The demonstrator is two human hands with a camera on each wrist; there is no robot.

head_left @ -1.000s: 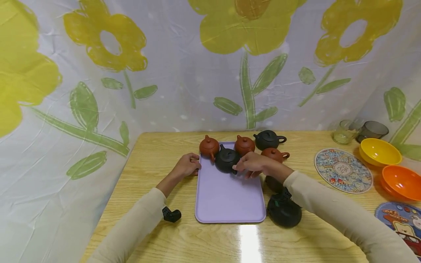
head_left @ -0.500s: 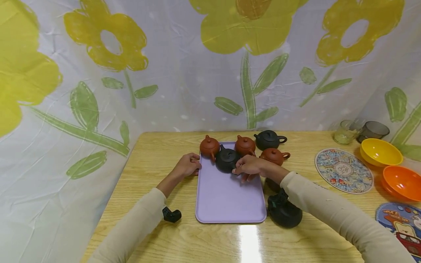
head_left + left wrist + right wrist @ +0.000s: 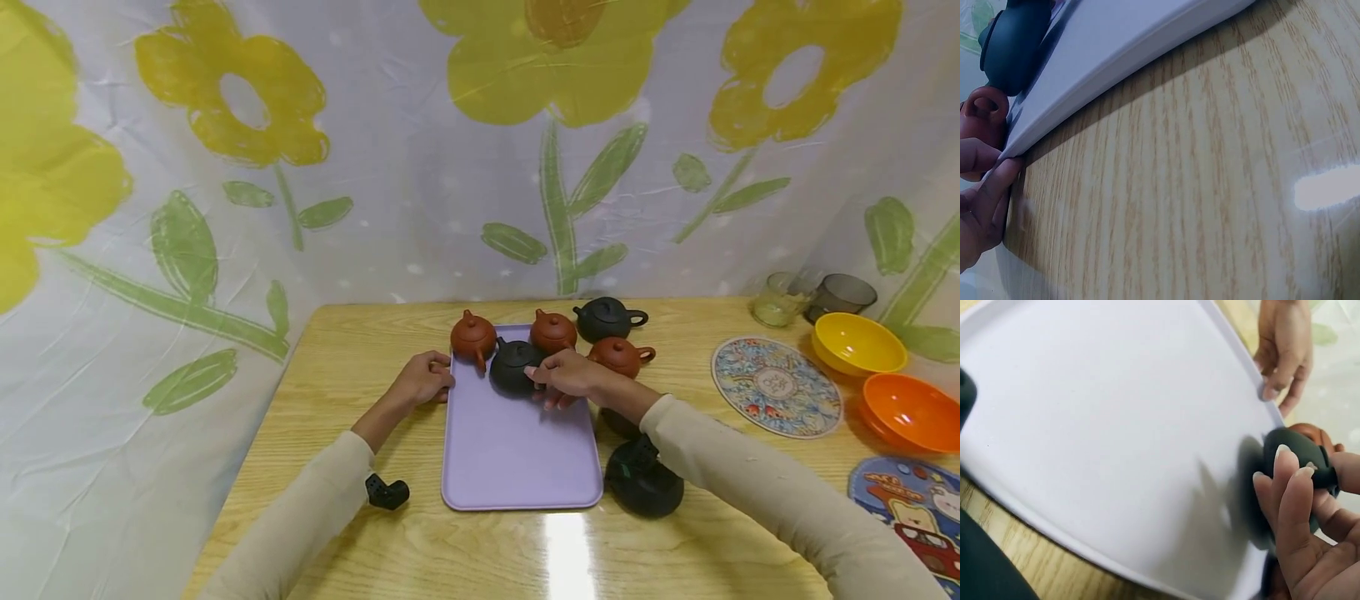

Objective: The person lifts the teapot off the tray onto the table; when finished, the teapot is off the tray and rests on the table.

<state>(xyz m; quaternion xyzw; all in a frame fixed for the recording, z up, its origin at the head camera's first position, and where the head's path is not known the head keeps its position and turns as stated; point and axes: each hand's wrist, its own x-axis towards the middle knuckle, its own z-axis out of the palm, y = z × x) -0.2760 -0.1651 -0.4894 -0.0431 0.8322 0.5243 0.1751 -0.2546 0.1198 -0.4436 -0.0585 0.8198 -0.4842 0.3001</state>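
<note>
A dark teapot [image 3: 513,367] is over the back part of the lilac tray [image 3: 517,462], its spout pointing to the back. My right hand [image 3: 570,375] holds it by the handle, thumb and fingers curled round it in the right wrist view, where the teapot [image 3: 1291,447] casts a shadow on the tray. At the tray's left rim my left hand [image 3: 423,379] pinches the edge between thumb and fingers, as the left wrist view shows. Two reddish-brown teapots flank the dark one: one at the back left corner [image 3: 472,335], another at the back right [image 3: 553,332].
Right of the tray stand a black teapot [image 3: 606,318], a reddish-brown teapot [image 3: 617,354] and a large black pot [image 3: 645,487] partly under my right sleeve. Farther right lie a patterned round mat [image 3: 776,387], a yellow bowl [image 3: 858,346], an orange bowl [image 3: 907,417] and glass cups [image 3: 776,304].
The right hand's thumb and the teapot's handle have shifted slightly toward the back, while the spout has dipped a little. The left hand stays at the rim; the head view has shifted slightly.
</note>
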